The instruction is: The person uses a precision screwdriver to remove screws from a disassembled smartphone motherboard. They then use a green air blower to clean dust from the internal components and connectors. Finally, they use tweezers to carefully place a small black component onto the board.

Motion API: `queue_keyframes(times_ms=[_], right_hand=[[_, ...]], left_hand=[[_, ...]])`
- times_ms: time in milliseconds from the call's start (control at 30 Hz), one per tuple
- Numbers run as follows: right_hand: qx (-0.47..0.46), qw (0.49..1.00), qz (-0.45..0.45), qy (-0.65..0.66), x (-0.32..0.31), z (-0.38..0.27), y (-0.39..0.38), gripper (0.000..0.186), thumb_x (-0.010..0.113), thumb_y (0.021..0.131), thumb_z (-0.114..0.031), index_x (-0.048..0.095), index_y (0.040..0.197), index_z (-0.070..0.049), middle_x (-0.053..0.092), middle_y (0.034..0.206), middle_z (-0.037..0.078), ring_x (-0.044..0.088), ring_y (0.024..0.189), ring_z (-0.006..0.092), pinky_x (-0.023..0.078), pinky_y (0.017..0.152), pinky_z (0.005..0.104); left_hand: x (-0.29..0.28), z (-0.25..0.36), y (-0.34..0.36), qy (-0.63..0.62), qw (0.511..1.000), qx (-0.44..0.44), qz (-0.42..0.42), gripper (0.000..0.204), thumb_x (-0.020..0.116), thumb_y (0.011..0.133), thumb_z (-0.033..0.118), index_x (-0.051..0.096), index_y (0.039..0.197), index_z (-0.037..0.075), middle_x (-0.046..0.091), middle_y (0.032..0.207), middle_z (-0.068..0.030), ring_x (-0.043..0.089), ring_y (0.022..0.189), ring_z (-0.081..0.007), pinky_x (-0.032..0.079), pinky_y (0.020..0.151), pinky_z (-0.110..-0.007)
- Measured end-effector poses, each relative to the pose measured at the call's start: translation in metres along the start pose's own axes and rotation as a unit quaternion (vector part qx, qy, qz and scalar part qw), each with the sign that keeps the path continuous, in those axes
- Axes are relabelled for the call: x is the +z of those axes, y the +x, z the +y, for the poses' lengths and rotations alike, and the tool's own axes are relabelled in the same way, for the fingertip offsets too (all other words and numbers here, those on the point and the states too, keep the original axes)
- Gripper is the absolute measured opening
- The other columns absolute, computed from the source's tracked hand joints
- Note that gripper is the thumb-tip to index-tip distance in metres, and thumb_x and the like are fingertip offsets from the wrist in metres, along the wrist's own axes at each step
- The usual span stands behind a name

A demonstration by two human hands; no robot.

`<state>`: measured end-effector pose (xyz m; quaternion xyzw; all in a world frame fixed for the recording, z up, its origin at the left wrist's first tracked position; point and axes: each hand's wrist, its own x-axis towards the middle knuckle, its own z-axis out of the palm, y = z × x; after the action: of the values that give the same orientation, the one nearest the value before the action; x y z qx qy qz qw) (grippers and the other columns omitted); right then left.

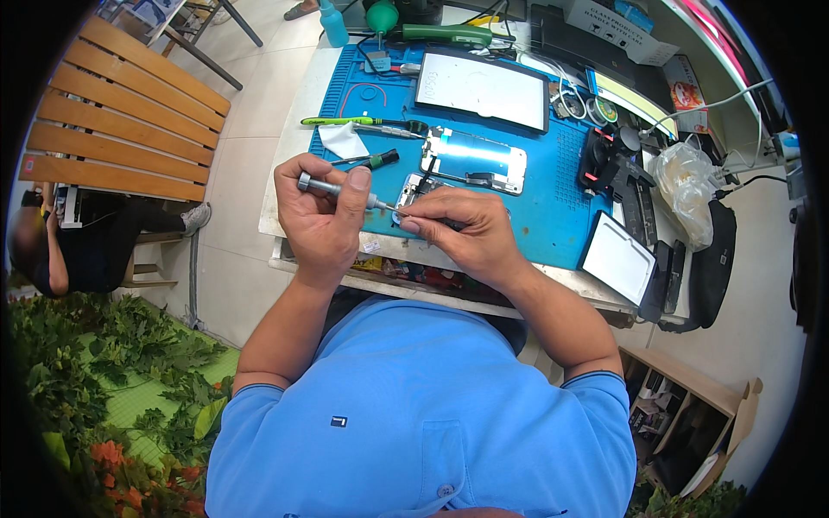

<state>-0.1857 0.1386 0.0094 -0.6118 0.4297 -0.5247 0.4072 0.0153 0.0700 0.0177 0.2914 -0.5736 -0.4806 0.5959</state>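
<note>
My left hand (315,229) is wrapped round a grey precision screwdriver (323,185), whose shaft points right. At the screwdriver's tip, my right hand (466,226) has thumb and fingers pinched together; anything between them is too small to make out. Just beyond my right hand lies an opened phone part (411,188) with exposed components, partly hidden by my fingers. Farther back is a phone frame (473,159) with a shiny blue-silver panel. A dark green-and-black screwdriver (378,161) rests beside my left fingertips. All of these are over a blue repair mat (544,224).
A white tray (484,88) with a dark rim is at the back, a smaller white tray (618,259) at right. A green brush (345,122) and white cloth (344,141) lie left. A plastic bag (686,186) and black clamp-like device (615,164) stand right. Another person (104,229) sits far left.
</note>
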Motion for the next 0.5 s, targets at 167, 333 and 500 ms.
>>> queue_keyframes(times_ms=[167,333,500], right_hand=[[0.005,1.0,-0.002,0.0,-0.0001,-0.0007,0.0002,0.017,0.085,0.097,-0.004,0.088,0.114,-0.004,0.085,0.105,0.013,0.08,0.094,0.0185,0.064,0.084,0.0322],[0.007,1.0,-0.001,0.006,0.0004,-0.001,0.0,0.017,0.086,0.097,-0.004,0.088,0.114,-0.004,0.085,0.104,0.012,0.08,0.094,0.0183,0.064,0.084,0.032],[0.004,1.0,-0.002,-0.002,0.0,-0.0006,0.0001,0.018,0.086,0.097,-0.004,0.088,0.114,-0.004,0.085,0.105,0.012,0.08,0.094,0.0176,0.064,0.084,0.0317]], left_hand=[[-0.0012,0.0004,-0.0003,0.006,1.0,-0.007,0.001,0.039,0.079,0.105,0.005,0.047,0.127,0.009,0.066,0.089,-0.0043,0.055,0.059,-0.0052,0.046,0.05,-0.021],[-0.0015,-0.0005,-0.0004,-0.006,1.0,-0.007,-0.004,0.038,0.079,0.106,0.005,0.047,0.126,0.009,0.066,0.089,-0.0039,0.055,0.059,-0.0051,0.046,0.049,-0.021],[-0.0006,0.0003,-0.0001,-0.006,1.0,-0.009,-0.005,0.038,0.079,0.106,0.006,0.047,0.126,0.009,0.066,0.088,-0.0035,0.055,0.059,-0.0045,0.045,0.049,-0.021]])
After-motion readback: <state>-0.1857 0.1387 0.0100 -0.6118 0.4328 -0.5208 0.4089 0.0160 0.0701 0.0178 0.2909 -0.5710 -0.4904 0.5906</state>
